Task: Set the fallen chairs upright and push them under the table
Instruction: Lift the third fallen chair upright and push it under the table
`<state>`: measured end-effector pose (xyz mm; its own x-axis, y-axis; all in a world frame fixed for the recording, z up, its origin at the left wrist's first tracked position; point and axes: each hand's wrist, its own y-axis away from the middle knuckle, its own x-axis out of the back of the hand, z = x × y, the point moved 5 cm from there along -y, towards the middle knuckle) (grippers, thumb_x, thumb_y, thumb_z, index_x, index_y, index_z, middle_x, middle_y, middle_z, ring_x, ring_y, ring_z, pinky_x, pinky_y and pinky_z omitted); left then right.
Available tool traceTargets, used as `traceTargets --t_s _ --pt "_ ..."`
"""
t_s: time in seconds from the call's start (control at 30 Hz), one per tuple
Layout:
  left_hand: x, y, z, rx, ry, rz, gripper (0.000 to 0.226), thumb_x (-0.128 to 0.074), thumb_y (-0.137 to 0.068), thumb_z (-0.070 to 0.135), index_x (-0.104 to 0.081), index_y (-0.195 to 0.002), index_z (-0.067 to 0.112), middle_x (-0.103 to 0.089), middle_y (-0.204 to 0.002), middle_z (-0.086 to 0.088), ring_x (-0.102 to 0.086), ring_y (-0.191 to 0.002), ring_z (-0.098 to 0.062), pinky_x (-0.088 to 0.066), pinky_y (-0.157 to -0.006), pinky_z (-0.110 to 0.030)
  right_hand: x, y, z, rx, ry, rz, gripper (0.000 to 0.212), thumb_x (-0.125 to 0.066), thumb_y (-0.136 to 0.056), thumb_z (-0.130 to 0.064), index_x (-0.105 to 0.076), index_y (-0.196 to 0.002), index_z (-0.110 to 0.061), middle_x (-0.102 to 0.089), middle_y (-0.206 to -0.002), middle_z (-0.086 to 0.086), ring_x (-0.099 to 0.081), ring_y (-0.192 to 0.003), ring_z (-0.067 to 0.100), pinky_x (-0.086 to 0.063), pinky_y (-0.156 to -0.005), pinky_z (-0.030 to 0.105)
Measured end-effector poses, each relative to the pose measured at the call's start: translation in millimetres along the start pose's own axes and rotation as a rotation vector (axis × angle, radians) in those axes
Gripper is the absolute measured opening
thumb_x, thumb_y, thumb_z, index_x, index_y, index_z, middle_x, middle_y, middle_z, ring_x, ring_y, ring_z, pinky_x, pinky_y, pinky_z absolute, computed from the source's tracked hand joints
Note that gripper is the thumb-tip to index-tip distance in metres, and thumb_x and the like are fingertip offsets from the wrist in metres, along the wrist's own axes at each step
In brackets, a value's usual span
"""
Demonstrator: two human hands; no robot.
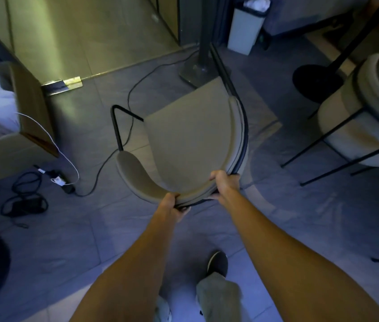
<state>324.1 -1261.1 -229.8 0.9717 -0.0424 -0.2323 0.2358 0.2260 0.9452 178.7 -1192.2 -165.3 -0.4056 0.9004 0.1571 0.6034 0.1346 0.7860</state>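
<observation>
A beige upholstered chair with a thin black metal frame is tilted in front of me, its curved backrest nearest me and its seat sloping away. My left hand grips the backrest rim at its lower left. My right hand grips the same rim a little to the right. A second beige chair lies on its side at the right, black legs pointing toward the lower left. The round black table base and its pole stand behind that chair; the tabletop edge shows at the top right corner.
Black and white cables and a power adapter lie on the grey tiled floor at the left. A cardboard box stands at the left edge. A lamp base and a white bin stand behind the chair. My feet are at the bottom centre.
</observation>
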Motion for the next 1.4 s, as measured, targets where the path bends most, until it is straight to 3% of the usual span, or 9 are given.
traceTargets --t_s 0.07,0.13,0.23,0.37,0.47,0.57,0.9,1.27,1.4 --pt "-16.8 6.8 6.8 -0.023 -0.009 0.001 0.016 -0.050 -0.101 0.010 -0.053 -0.116 0.007 -0.060 -0.097 -0.014 -0.057 -0.078 -0.027 -0.053 -0.060 -0.033 7.4 -7.1 -11.9 -0.018 -0.026 -0.010 0.053 -0.065 -0.077 0.000 -0.051 -0.127 -0.004 -0.060 -0.126 0.018 -0.060 -0.108 0.042 -0.060 -0.053 0.055" --pt "-32.2 7.0 12.4 -0.044 -0.032 0.024 0.035 -0.052 -0.101 0.012 -0.048 -0.135 0.005 -0.060 -0.126 -0.018 -0.060 -0.105 -0.033 -0.052 -0.084 -0.038 14.5 -15.6 -23.8 -0.039 -0.035 -0.015 0.051 -0.067 -0.078 0.000 -0.051 -0.126 -0.004 -0.060 -0.122 0.019 -0.061 -0.104 0.041 -0.057 -0.045 0.046" --pt "-57.8 5.5 19.2 -0.066 -0.062 0.052 0.047 -0.055 -0.100 0.013 -0.042 -0.145 0.005 -0.049 -0.145 -0.018 -0.051 -0.131 -0.035 -0.048 -0.092 -0.044 26.5 -31.1 -44.0 -0.056 -0.050 -0.019 0.042 -0.067 -0.080 -0.002 -0.054 -0.119 -0.003 -0.060 -0.117 0.018 -0.060 -0.103 0.040 -0.057 -0.051 0.047" --pt "-96.1 5.0 22.3 -0.055 -0.096 0.089 0.050 -0.056 -0.100 0.015 -0.040 -0.147 0.007 -0.047 -0.148 -0.017 -0.049 -0.133 -0.036 -0.048 -0.091 -0.044 46.2 -52.8 -69.0 -0.090 -0.047 -0.047 0.013 -0.066 -0.083 -0.002 -0.054 -0.083 -0.008 -0.060 -0.101 0.017 -0.060 -0.090 0.036 -0.059 -0.068 0.055" --pt "-124.4 -5.4 23.7 -0.075 -0.122 0.129 0.058 -0.061 -0.097 0.017 -0.035 -0.149 0.007 -0.044 -0.148 -0.018 -0.048 -0.131 -0.040 -0.047 -0.102 -0.055 63.0 -69.2 -92.1 -0.107 -0.064 -0.062 0.013 -0.064 -0.085 0.000 -0.053 -0.080 -0.005 -0.057 -0.094 0.017 -0.058 -0.094 0.039 -0.057 -0.077 0.061" --pt "-155.8 -9.7 25.6 -0.079 -0.152 0.145 0.053 -0.055 -0.097 0.012 -0.038 -0.147 0.004 -0.046 -0.147 -0.019 -0.051 -0.130 -0.040 -0.047 -0.101 -0.056 76.7 -87.0 -112.7 -0.135 -0.091 -0.104 0.010 -0.062 -0.085 0.000 -0.056 -0.094 0.000 -0.056 -0.107 0.020 -0.058 -0.103 0.041 -0.056 -0.083 0.063" --pt "-236.2 -16.8 50.1 -0.193 -0.178 0.268 0.051 -0.063 -0.091 0.004 -0.043 -0.139 0.001 -0.052 -0.138 -0.019 -0.053 -0.124 -0.043 -0.050 -0.088 -0.064 104.5 -146.8 -156.1 -0.217 -0.233 -0.212 0.008 -0.059 -0.085 0.001 -0.054 -0.091 -0.002 -0.055 -0.104 0.020 -0.056 -0.091 0.042 -0.058 -0.056 0.057" --pt "-282.4 -34.2 88.1 -0.202 -0.308 0.285 0.063 -0.065 -0.092 0.005 -0.033 -0.146 0.003 -0.045 -0.146 -0.020 -0.048 -0.132 -0.042 -0.047 -0.094 -0.066 95.5 -178.3 -180.6 -0.244 -0.387 -0.188 0.025 -0.059 -0.084 0.000 -0.053 -0.108 -0.001 -0.050 -0.125 0.022 -0.052 -0.105 0.044 -0.057 -0.055 0.057" --pt "-292.4 -44.0 108.5 -0.196 -0.327 0.258 0.070 -0.071 -0.088 0.008 -0.033 -0.147 0.006 -0.043 -0.148 -0.018 -0.046 -0.134 -0.041 -0.045 -0.097 -0.067 85.2 -183.4 -188.6 -0.233 -0.431 -0.132 0.018 -0.061 -0.081 0.001 -0.054 -0.098 -0.001 -0.050 -0.121 0.022 -0.053 -0.092 0.040 -0.058 -0.050 0.055"
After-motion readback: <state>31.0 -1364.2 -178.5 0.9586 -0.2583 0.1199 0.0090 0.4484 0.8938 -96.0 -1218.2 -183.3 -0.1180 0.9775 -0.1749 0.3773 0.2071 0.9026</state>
